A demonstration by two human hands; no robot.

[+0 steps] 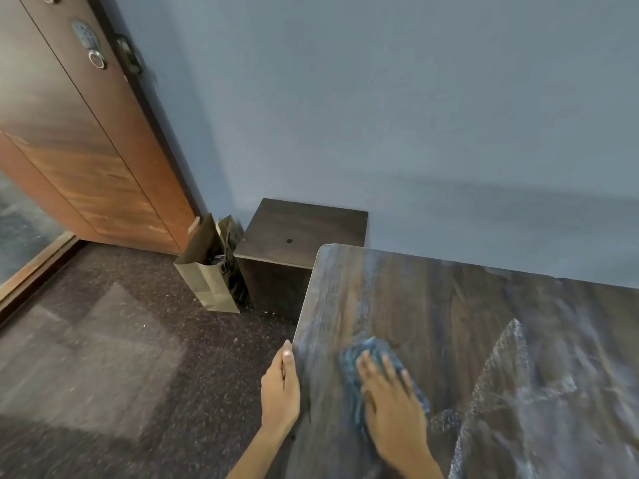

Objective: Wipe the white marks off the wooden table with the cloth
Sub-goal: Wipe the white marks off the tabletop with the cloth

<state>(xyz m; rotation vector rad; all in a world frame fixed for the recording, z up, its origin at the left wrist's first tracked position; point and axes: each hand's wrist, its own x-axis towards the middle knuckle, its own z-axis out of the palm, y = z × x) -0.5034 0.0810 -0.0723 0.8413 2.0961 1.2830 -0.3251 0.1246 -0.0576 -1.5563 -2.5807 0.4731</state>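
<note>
Dark wooden table [449, 305] is gleaming glossy, chalky white marks [518, 382] dulling its right side; the blue cloth [366, 350] near its left edge is looking soft and fuzzy

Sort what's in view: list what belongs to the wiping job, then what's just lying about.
Job: cloth, wooden table, white marks, right hand pressing the cloth, left hand at the table edge.
Lying about: paper bag, dark cabinet, door.
</note>
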